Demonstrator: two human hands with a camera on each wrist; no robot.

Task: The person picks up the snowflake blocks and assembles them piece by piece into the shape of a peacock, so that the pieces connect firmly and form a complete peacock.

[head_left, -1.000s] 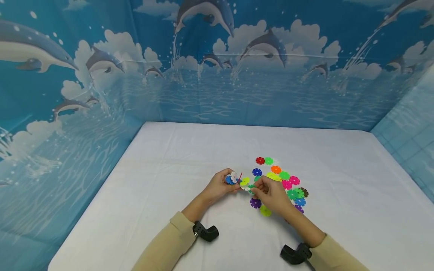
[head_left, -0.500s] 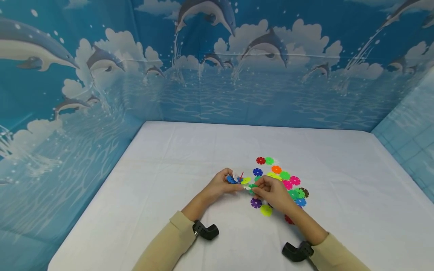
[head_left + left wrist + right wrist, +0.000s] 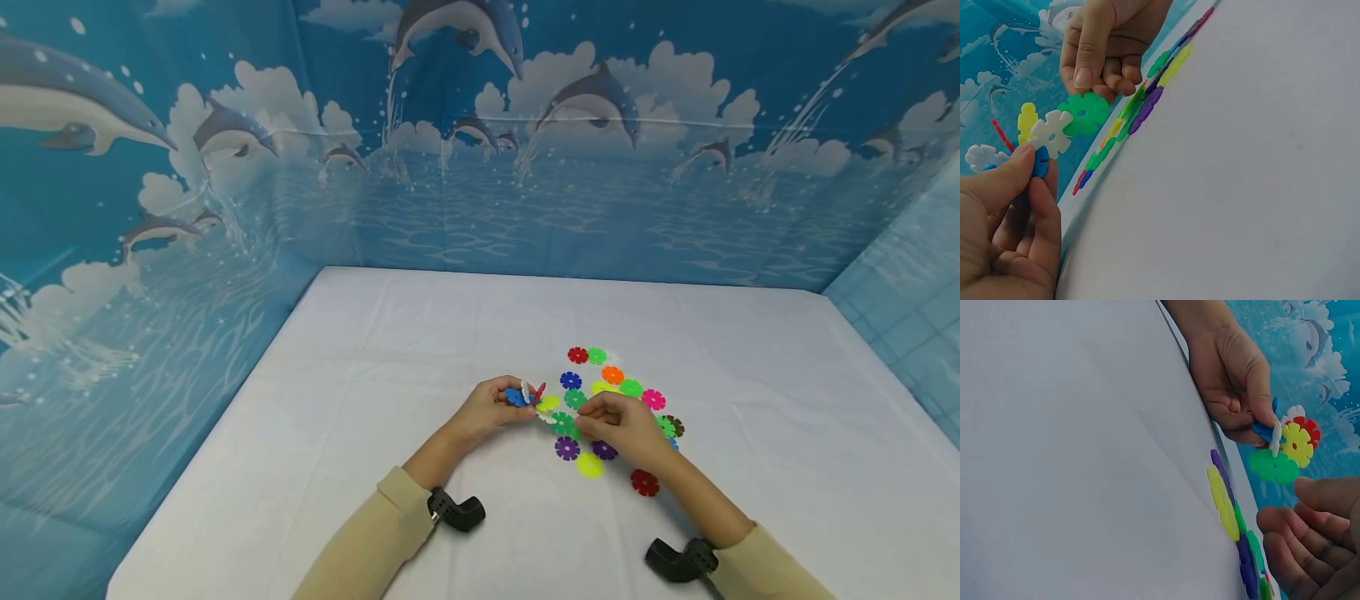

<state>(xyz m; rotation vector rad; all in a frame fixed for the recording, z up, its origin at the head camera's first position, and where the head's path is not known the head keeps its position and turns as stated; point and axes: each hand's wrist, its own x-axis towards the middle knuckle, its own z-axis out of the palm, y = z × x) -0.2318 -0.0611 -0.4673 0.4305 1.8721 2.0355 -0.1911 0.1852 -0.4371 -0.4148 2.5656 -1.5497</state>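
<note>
My left hand [image 3: 487, 410] pinches a small cluster of joined plastic snowflake discs between thumb and fingers, gripping it at a blue disc [image 3: 1041, 161]. A white disc [image 3: 1055, 132], a yellow disc [image 3: 1296, 445] and a red disc [image 3: 1314, 432] also belong to the cluster. At its right end sits a green disc [image 3: 1088, 114], slotted against the white one. Just right of that green disc is my right hand [image 3: 624, 427]. In the right wrist view, its loosely bent fingers [image 3: 1285, 553] and thumb stand apart from the green disc, with no piece seen between them.
Loose snowflake discs lie around and under my right hand, among them a purple disc [image 3: 567, 448], a yellow disc [image 3: 589, 465], a red disc [image 3: 645, 482] and a pink disc [image 3: 653, 400]. They rest on a white-covered table [image 3: 300, 433]. A dolphin-print curtain [image 3: 480, 208] stands behind.
My right hand has let go of the green disc and drawn back to the right. The green disc stays on the cluster. My left hand has turned the cluster slightly.
</note>
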